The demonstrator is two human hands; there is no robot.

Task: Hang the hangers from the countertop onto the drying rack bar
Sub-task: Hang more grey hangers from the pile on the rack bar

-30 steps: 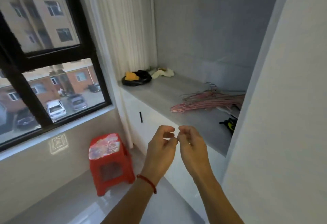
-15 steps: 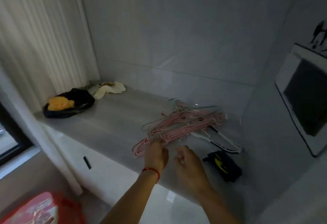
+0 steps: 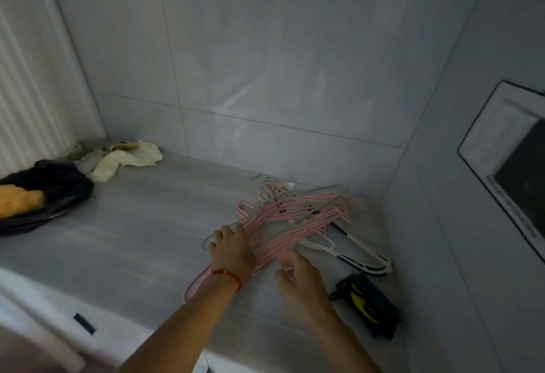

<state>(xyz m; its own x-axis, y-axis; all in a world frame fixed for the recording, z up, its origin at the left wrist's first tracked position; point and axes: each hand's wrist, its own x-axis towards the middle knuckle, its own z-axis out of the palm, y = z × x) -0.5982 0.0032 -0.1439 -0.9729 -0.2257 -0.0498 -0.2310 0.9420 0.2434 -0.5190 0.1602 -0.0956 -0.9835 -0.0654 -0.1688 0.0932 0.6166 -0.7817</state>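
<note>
Your left hand (image 3: pixel 233 250) lies on top of the near end of the pink hangers (image 3: pixel 298 219), fingers spread over the wires; whether they curl round any wire, can't tell. Your right hand (image 3: pixel 300 279) is just beside it, fingers curled, tips at a thin wire at the pile's near edge; looks like a pinch but blur hides it, so can't tell. The hangers sit in a tangled pile on the grey countertop (image 3: pixel 141 240), toward the right corner by the tiled wall. A white-and-black hanger (image 3: pixel 351 254) sticks out from under the pile on the right. A black-and-yellow item (image 3: pixel 368 305) lies near your right hand. Far left: black bag (image 3: pixel 50 192) with something orange, pale cloth (image 3: pixel 124 157) behind it.
</note>
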